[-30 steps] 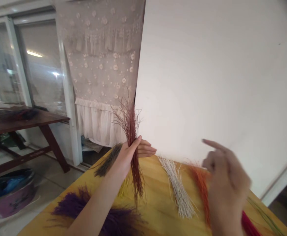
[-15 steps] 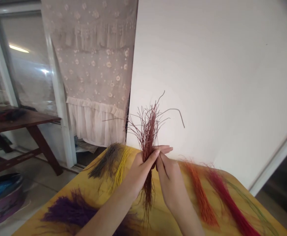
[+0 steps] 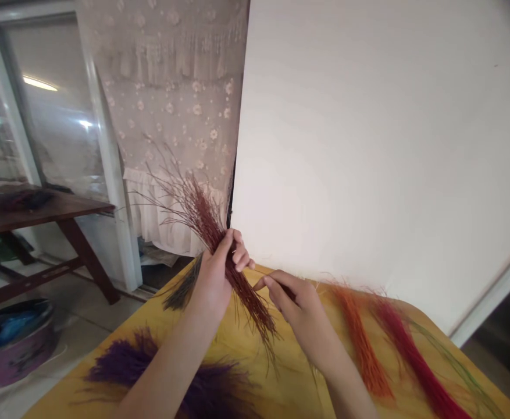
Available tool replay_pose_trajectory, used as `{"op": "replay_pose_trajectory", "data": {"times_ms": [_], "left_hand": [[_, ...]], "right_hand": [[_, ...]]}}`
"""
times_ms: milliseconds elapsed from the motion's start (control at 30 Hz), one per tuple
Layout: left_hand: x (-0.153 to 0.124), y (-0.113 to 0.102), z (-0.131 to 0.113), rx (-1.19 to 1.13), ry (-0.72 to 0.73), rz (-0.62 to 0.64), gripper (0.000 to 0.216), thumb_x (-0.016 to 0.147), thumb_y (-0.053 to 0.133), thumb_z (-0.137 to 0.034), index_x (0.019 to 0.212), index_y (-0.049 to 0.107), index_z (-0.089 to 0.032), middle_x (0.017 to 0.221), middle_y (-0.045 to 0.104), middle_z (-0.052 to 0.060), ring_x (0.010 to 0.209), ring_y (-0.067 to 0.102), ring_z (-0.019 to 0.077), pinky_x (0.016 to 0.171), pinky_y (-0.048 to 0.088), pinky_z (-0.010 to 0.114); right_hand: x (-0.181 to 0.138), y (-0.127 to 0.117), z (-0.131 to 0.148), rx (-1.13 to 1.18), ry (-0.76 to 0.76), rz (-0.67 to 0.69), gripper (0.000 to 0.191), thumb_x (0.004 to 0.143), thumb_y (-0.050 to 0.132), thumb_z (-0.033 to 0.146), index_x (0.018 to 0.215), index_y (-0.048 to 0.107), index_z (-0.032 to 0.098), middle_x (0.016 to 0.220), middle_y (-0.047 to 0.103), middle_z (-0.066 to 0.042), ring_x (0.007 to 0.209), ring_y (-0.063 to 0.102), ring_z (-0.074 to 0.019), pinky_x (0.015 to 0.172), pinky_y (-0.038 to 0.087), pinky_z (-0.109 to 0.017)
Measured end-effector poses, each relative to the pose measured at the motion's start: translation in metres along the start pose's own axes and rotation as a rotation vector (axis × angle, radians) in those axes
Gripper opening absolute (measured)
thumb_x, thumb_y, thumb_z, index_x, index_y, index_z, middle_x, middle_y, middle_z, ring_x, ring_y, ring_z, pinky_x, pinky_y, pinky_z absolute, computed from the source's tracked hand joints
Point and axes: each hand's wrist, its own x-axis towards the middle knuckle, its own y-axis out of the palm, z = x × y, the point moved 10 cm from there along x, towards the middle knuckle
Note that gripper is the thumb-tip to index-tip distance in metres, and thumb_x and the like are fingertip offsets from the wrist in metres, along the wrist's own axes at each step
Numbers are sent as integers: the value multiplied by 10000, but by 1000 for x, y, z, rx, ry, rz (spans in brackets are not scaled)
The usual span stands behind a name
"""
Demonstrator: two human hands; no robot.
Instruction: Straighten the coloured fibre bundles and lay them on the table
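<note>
My left hand point(image 3: 213, 279) grips a bundle of dark red dyed fibre stems point(image 3: 204, 218) around its middle, and the bundle leans up and to the left. The stems' frayed tips spread above my fist, while the lower ends hang toward the yellow wooden table point(image 3: 289, 378). My right hand point(image 3: 292, 299) is just right of the bundle's lower part, with its fingertips pinched close together. I cannot tell whether they hold a strand. Bundles of purple point(image 3: 150, 366), dark olive point(image 3: 182, 291), orange point(image 3: 362, 349) and crimson point(image 3: 412, 355) fibre lie on the table.
A tall white board point(image 3: 368, 145) stands behind the table, beside a lace curtain point(image 3: 167, 99) and a glazed window. A dark wooden table point(image 3: 32, 212) stands at left, and a round purple tub point(image 3: 14, 349) holding blue material sits on the floor.
The red bundle has tilted from nearly upright to leaning left. My left hand has shifted left with it. My right hand has moved off the bundle's middle to lower right.
</note>
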Motion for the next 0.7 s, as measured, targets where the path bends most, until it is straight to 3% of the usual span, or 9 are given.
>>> {"op": "replay_pose_trajectory", "data": {"times_ms": [67, 167, 333, 433, 567, 700], "left_hand": [[3, -5, -7, -34, 17, -19, 251, 818, 723, -300, 708, 545, -162, 468, 309, -106, 395, 272, 46, 450, 365, 169], [3, -9, -8, -66, 24, -41, 232, 832, 709, -284, 716, 553, -156, 475, 285, -103, 395, 232, 45, 415, 323, 160], [-5, 6, 12, -59, -21, 33, 192, 853, 678, -277, 751, 598, -134, 494, 251, -100, 417, 214, 44, 422, 312, 145], [-8, 7, 20, -54, -70, 21, 314, 879, 637, -295, 630, 524, -141, 488, 217, -96, 408, 173, 42, 386, 245, 145], [-2, -6, 9, -100, -72, -57, 462, 915, 587, -307, 524, 385, -164, 465, 214, -91, 373, 129, 38, 340, 137, 170], [5, -21, -7, -169, -62, -147, 503, 988, 449, -255, 502, 354, -169, 437, 206, -88, 337, 135, 37, 324, 120, 182]], "right_hand": [[1, 5, -1, 18, -3, 36, 336, 965, 462, 382, 841, 710, 191, 640, 532, 21, 559, 388, -121, 516, 255, -257], [1, 9, 3, -17, -37, 23, 342, 966, 460, 372, 775, 680, 192, 642, 524, 24, 562, 376, -121, 532, 266, -258], [-1, 12, 12, -118, -79, -42, 316, 968, 442, 326, 687, 508, 199, 619, 445, 40, 576, 371, -120, 556, 277, -254], [0, 16, 11, -186, -76, -16, 293, 950, 459, 294, 673, 489, 203, 621, 454, 37, 577, 380, -125, 562, 281, -258], [3, 15, 1, -212, -34, 58, 299, 936, 468, 281, 654, 524, 197, 609, 480, 32, 579, 395, -129, 567, 285, -263], [3, 6, -5, -123, -7, 82, 315, 958, 464, 343, 720, 607, 192, 624, 463, 38, 600, 390, -121, 567, 275, -256]]}}
